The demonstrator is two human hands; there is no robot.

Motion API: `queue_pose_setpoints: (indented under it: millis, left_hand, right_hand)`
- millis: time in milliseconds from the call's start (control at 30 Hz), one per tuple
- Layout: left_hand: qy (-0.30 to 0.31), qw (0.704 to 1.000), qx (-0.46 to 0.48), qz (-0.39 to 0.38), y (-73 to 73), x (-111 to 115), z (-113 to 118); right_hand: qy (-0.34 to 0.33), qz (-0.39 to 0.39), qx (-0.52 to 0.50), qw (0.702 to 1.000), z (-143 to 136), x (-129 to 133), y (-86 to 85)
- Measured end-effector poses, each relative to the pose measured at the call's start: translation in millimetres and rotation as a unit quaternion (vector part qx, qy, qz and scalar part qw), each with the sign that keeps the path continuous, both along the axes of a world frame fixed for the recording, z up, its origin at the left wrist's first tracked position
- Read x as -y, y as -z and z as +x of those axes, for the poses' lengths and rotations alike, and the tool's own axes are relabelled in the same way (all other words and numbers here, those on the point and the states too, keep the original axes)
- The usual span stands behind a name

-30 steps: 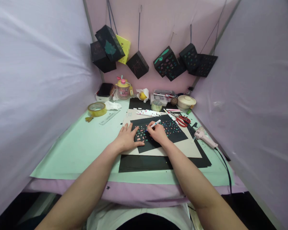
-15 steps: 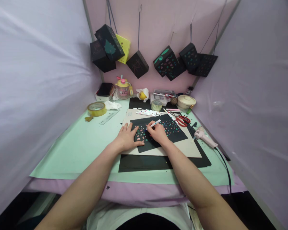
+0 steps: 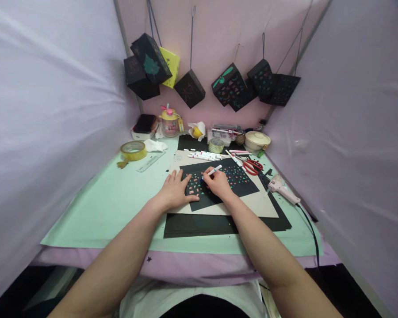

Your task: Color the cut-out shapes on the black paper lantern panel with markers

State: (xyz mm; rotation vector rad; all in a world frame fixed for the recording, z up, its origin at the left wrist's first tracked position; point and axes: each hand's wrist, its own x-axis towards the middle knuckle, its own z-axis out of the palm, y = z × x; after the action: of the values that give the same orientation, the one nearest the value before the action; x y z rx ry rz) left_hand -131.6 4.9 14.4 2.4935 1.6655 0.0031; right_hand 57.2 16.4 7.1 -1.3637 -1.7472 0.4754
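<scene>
A black sheet with many small coloured shapes lies tilted on a pale board, over more black sheets. My left hand rests flat with fingers spread on the sheet's left edge and holds nothing. My right hand is closed round a white marker, its tip down at the middle of the sheet; the fingers partly hide the tip. Several white markers lie just behind the sheet.
Red-handled scissors and a glue gun with a cord lie at the right. Yellow tape and a ruler are at the left. Behind stand a cup and a lidded bowl. Black boxes hang above.
</scene>
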Motion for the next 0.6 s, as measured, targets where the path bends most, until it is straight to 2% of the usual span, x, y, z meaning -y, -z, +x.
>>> queue_pose_setpoints:
  millis: [600]
  left_hand:
    - [0.003, 1.000, 0.002, 0.003, 1.5, -0.8, -0.4]
  right_hand:
    - [0.003, 0.015, 0.000, 1.000, -0.4, 0.3, -1.1]
